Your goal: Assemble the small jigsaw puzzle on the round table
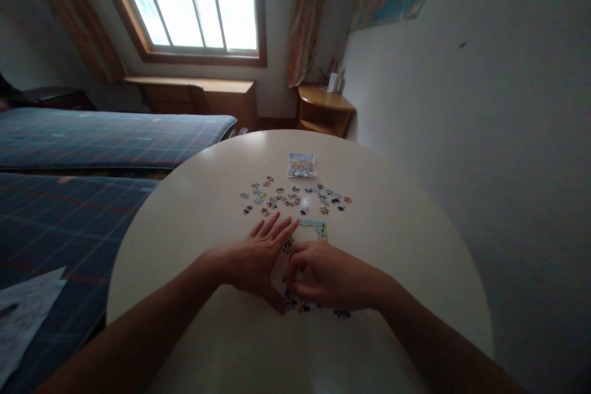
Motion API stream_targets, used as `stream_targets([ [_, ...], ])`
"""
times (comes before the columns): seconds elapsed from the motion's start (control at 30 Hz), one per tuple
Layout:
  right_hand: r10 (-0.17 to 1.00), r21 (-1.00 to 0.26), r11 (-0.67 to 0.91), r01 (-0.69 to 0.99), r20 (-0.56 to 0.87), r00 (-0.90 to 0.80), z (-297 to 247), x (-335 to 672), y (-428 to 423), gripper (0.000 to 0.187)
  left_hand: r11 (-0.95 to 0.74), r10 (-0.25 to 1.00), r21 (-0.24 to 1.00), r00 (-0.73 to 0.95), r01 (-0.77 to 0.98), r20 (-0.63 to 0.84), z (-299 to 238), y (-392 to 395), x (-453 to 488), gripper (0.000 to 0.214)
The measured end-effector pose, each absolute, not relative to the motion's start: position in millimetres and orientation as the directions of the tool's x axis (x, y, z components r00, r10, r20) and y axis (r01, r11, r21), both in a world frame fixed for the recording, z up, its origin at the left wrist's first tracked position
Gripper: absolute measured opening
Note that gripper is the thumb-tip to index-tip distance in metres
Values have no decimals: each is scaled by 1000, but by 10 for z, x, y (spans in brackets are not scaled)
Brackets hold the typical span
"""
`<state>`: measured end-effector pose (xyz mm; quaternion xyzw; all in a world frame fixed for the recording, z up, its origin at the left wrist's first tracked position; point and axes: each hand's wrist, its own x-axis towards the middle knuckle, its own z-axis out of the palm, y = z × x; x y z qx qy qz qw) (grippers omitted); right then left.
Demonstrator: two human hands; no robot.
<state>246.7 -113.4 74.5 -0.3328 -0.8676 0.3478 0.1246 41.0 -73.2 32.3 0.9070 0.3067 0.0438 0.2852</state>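
Observation:
On the round table a partly joined jigsaw puzzle frame (314,223) lies under and between my hands, its light-blue top edge showing past my fingers. My left hand (258,258) is open, fingers spread, lying along the puzzle's left side. Curled on the right, my right hand (330,274) has its thumb and fingers pinched at the puzzle's left edge; whatever sits between the fingertips is hidden. Dark pieces (302,306) show below my right hand. Beyond my hands, several loose puzzle pieces (290,200) are scattered.
A small picture card (301,165) lies past the loose pieces on the cream table (392,221). Plaid beds (115,138) stand to the left, with papers (30,320) on the nearer one. The white wall (484,135) runs along the right. A corner shelf (325,98) stands behind.

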Motion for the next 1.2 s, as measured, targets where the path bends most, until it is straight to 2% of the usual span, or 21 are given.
stream_targets([
  [0.17, 663, -601, 603, 524, 12, -748, 704, 2420, -1145, 9, -653, 576, 537, 811, 534, -104, 288, -714, 383, 135],
  [0.53, 675, -520, 627, 580, -10, -738, 620, 2419, -1135, 3, -647, 580, 397, 758, 651, -298, 483, -763, 476, 136],
  [0.73, 673, -541, 621, 567, -2, -740, 568, 2425, -1126, 4, -677, 566, 387, 779, 626, -269, 459, -767, 476, 134],
  [0.97, 692, -589, 572, 571, -28, -722, 704, 2489, -1075, 6, -664, 539, 398, 775, 632, -330, 541, -763, 491, 133],
  [1.2, 720, -582, 586, 564, 54, -692, 615, 2499, -1033, 8, -663, 564, 400, 774, 633, -288, 541, -703, 416, 127],
])
